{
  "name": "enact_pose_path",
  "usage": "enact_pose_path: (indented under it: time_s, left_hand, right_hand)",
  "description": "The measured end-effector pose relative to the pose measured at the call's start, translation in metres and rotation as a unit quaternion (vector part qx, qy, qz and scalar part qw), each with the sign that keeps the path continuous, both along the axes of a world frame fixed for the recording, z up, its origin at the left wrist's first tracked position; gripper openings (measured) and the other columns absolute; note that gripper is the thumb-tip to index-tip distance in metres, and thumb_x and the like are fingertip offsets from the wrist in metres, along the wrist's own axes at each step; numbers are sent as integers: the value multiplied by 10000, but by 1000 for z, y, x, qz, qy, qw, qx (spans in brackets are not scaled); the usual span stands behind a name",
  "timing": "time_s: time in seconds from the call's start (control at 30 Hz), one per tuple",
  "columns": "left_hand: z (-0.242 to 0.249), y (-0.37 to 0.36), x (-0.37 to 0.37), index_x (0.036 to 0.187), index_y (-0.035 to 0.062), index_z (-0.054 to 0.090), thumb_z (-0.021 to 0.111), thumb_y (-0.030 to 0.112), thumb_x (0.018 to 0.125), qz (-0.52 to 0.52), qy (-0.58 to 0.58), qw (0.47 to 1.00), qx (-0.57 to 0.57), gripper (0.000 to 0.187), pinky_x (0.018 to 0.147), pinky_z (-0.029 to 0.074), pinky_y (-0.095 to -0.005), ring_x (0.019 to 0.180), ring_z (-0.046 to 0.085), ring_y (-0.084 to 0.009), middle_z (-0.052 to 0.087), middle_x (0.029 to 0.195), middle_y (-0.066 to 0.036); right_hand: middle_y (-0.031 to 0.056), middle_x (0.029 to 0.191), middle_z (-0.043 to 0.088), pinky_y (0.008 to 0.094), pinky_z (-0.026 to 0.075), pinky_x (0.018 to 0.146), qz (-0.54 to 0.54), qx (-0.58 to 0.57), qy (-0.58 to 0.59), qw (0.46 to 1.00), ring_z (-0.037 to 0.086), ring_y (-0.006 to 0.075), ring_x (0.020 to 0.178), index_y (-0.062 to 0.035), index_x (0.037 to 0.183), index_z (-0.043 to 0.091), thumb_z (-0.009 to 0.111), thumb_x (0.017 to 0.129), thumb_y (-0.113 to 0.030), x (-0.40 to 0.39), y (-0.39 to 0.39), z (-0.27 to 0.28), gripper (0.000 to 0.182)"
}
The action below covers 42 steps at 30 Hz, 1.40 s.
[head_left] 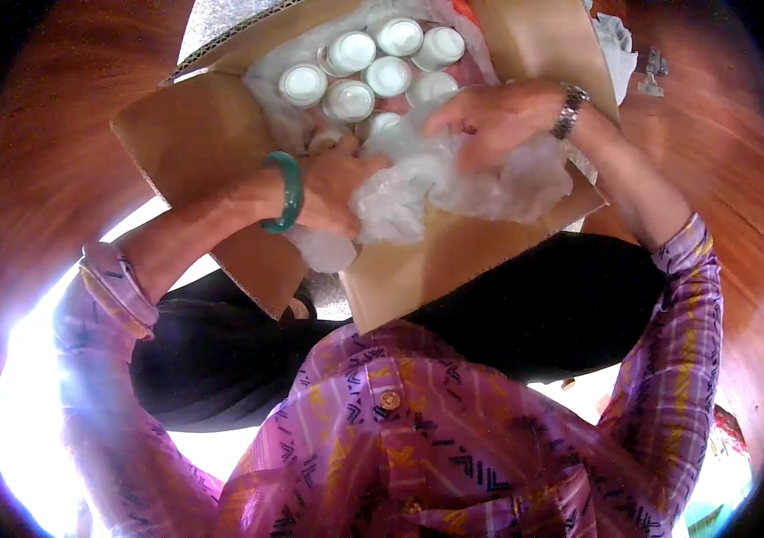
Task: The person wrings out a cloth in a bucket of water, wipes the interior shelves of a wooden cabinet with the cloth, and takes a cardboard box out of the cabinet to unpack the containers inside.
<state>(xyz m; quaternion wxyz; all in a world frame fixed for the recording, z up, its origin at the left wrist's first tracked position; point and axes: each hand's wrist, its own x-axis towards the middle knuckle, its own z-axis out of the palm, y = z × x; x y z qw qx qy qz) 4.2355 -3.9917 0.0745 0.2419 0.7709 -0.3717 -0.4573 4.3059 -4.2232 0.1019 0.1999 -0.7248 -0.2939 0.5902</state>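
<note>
An open cardboard box (481,255) holds several white-lidded jars (388,76), standing upright in a clear plastic liner bag (391,202). The bag's loose, crumpled edge bunches over the near side of the box. My left hand (333,184), with a green bangle at its wrist, is closed on the plastic at the near left, beside the nearest lids. On the right, my right hand (507,117) has its fingers curled into the same plastic, near a jar at the right of the group. It wears a metal watch band. Some fingertips are blurred or hidden by the film.
Box flaps stand out on several sides, the left flap (194,130) reaching toward my forearm. Reddish-brown wooden surfaces (700,134) curve along both sides. A small metal fitting (654,72) shows on the right one. My black-trousered legs (525,305) lie on the near side of the box.
</note>
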Motion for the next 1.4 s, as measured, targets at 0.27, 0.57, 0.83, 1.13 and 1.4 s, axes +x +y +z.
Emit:
enact_pose_path:
  time_s: [0.27,0.57,0.83,1.13,1.4]
  left_hand:
    - [-10,-6,-9,1238,78,348,772,208,518,-9,132,991,-4,846,911,391,-430,1080,462,-358,489,1114,-186]
    - [-8,-8,-9,1279,104,270,728,178,556,-42,99,994,-30,859,824,453,-424,994,536,-354,530,1073,-204]
    - [-18,-3,-12,1382,81,117,733,135,560,131,195,970,-53,1028,944,371,-336,1167,421,-231,405,1299,-140]
    - [-9,-14,-14,1341,79,236,690,277,596,-21,-48,997,61,895,873,414,-429,1030,509,-363,519,1107,-223]
    - [-38,-19,-34,1313,111,310,626,255,645,-74,-250,955,140,753,926,341,-497,1072,483,-318,545,1078,-167]
  right_hand:
    - [154,880,557,389,456,703,123,-19,-118,985,559,306,835,-76,1052,540,669,584,-187,-19,0,-17,498]
    - [167,852,608,367,475,672,170,-72,-76,980,601,259,813,-37,1024,546,600,566,-89,-16,14,-13,464]
    - [115,664,628,337,474,560,43,-39,19,998,619,217,623,-34,813,630,652,542,-142,-4,-2,-29,292]
    - [154,694,611,378,463,588,127,-40,-187,973,601,276,657,-125,1078,603,613,510,-179,-11,5,-44,571]
    - [154,704,581,393,461,633,80,3,-290,954,581,310,703,-212,1174,541,616,515,-174,-24,-1,-46,665]
